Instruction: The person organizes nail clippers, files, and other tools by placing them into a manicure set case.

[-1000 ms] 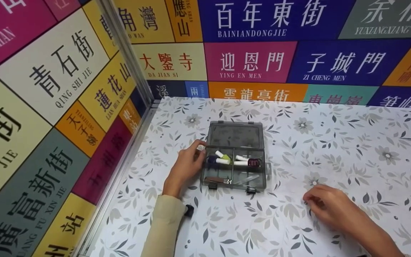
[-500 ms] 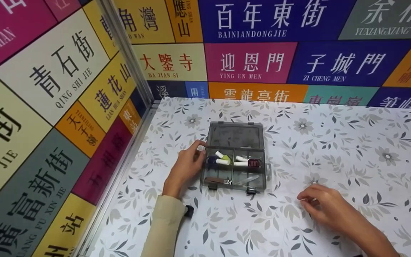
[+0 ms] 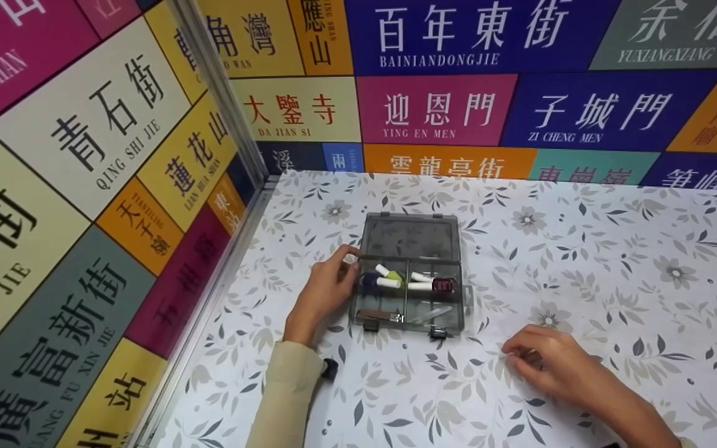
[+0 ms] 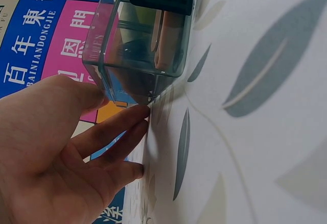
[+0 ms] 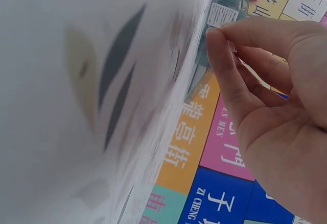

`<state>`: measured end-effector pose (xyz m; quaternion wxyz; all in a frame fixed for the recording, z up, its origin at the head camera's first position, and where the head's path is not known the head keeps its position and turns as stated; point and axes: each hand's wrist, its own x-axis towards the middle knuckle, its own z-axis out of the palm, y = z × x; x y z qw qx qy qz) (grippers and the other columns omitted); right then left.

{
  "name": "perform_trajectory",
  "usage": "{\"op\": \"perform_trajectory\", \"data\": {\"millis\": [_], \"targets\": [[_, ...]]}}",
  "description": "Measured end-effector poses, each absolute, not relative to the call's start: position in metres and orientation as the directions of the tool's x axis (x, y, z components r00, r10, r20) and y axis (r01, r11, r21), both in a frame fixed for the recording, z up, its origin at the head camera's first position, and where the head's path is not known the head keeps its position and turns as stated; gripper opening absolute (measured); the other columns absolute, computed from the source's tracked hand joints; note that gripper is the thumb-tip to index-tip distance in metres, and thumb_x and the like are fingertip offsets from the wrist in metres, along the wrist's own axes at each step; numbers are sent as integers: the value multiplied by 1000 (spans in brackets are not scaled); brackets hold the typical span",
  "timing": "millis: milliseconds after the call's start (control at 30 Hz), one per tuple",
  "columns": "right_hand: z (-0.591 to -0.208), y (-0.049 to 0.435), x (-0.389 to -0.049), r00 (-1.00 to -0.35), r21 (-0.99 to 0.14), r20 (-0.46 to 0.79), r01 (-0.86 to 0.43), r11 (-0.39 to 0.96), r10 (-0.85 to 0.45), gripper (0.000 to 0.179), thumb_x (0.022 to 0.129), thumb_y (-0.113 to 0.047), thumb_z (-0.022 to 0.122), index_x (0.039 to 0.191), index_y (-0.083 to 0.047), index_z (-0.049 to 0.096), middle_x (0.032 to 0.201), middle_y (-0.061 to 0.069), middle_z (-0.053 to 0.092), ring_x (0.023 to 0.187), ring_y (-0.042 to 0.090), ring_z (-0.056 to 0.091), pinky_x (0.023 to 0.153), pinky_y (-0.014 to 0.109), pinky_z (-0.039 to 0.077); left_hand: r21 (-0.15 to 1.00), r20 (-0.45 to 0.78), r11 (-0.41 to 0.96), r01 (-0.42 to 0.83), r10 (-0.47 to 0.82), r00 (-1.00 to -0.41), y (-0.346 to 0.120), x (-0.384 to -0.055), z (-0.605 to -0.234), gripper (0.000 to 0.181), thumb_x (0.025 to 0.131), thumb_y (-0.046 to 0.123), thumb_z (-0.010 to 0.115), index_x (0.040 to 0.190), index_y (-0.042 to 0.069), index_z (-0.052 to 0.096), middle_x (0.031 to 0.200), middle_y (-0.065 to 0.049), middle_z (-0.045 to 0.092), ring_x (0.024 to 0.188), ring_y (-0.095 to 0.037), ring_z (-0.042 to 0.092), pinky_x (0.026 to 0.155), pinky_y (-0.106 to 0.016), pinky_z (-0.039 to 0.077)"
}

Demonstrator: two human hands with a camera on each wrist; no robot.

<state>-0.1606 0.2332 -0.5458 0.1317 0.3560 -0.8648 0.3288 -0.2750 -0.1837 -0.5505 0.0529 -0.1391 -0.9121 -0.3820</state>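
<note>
A grey see-through compartment box (image 3: 408, 323) lies on the floral cloth with its lid (image 3: 411, 236) laid back. White-capped nail polish bottles lie inside: a dark blue one (image 3: 370, 281), a lime green one (image 3: 396, 277) and a dark red one (image 3: 444, 284). The front compartments hold a flat brown tool with a silvery end (image 3: 380, 315) and a clear stick (image 3: 436, 312). My left hand (image 3: 328, 280) rests against the box's left side, fingers loosely extended. My right hand (image 3: 548, 361) is right of the box, thumb and forefinger tips together; anything tiny between them is unclear.
The table's patterned cloth (image 3: 613, 261) reaches to the back wall (image 3: 439, 109), which is covered in coloured panels with street names. Another panelled wall (image 3: 97, 180) and a metal rail (image 3: 221, 274) bound the left side. A black object (image 3: 330, 369) sits by the left sleeve.
My right hand has moved a little to the left, nearer the box, fingertips still together. The left hand and the box have stayed in place.
</note>
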Motion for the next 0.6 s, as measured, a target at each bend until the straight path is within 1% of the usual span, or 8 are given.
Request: {"op": "perform_trajectory", "data": {"millis": [100, 267, 367, 600], "targets": [[-545, 230, -161, -718, -491, 456, -696, 525, -525, 32, 75, 11, 87, 94, -14, 79, 90, -5, 74, 77, 4, 70, 69, 11, 55, 683, 202, 669, 294, 214, -956, -184, -275, -551, 26, 113, 20, 57, 138, 16, 64, 104, -7, 83, 94, -19, 80, 86, -45, 62], [-542, 223, -163, -729, -498, 436, -684, 533, -528, 33, 74, 11, 86, 96, -13, 78, 93, -7, 75, 79, 4, 71, 72, 11, 55, 691, 200, 661, 293, 214, -956, -184, -275, -551, 26, 113, 20, 58, 138, 16, 64, 104, -8, 83, 93, -19, 80, 84, -44, 62], [-539, 220, -164, -735, -509, 417, -676, 534, -534, 34, 75, 12, 85, 97, -13, 77, 96, -7, 75, 80, 4, 71, 73, 14, 57, 693, 207, 657, 298, 215, -955, -184, -275, -551, 25, 113, 19, 58, 137, 16, 65, 104, -9, 83, 93, -19, 80, 84, -44, 62], [-534, 212, -166, -757, -542, 377, -648, 535, -534, 32, 80, 11, 84, 101, -12, 77, 101, -6, 77, 84, 6, 75, 74, 22, 62, 698, 218, 644, 314, 226, -949, -184, -275, -552, 26, 113, 17, 59, 138, 15, 65, 104, -11, 83, 92, -20, 80, 81, -45, 62]]}}
